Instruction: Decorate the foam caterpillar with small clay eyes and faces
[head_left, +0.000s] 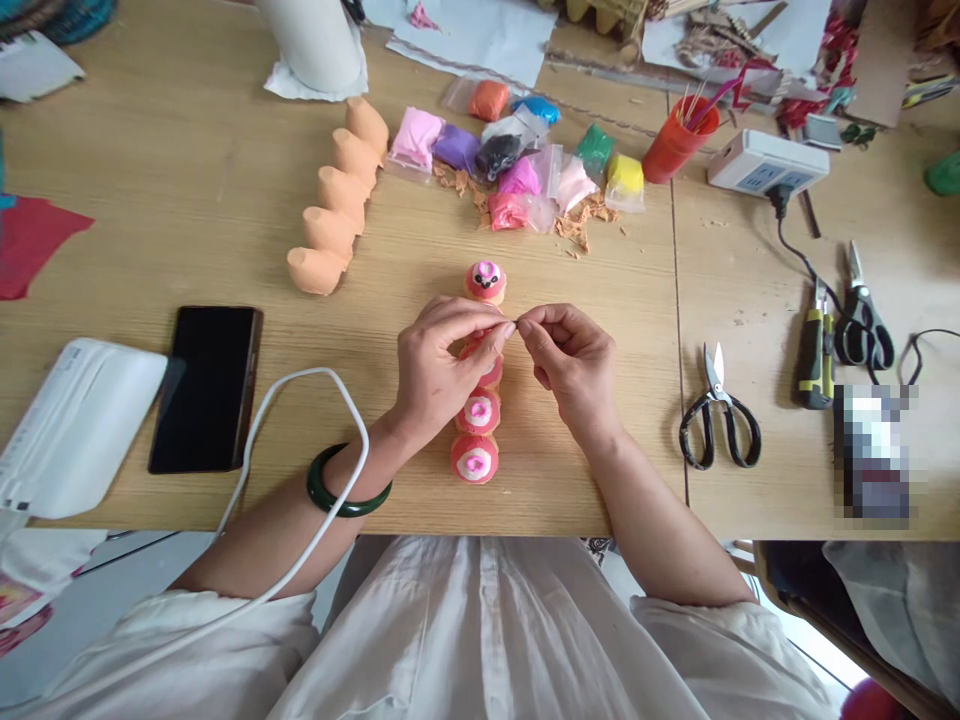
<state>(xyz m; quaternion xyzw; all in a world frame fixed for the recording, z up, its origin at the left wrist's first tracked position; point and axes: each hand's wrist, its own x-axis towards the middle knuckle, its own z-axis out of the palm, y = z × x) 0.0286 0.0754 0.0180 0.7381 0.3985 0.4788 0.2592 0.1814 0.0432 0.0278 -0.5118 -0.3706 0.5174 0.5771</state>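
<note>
My left hand (450,350) and my right hand (566,350) meet fingertip to fingertip, both closed in a pinch. Between them is a tiny dark bit (516,323), apparently black modelling clay. Below the hands, a row of rounded pieces (475,458) covered in pink clay runs towards me, with white and bright pink snout-like patches. The farthest piece (486,280) also bears small black marks like eyes. My left hand covers part of the row's middle.
Behind lie bags of coloured clay (499,155) and an orange egg-carton strip (326,230). A red cup (681,138) holds toothpicks. Right are scissors (718,410), a cutter (816,350) and a power strip (769,163). Left are a phone (204,390) and a white cable (352,480) crossing my left forearm.
</note>
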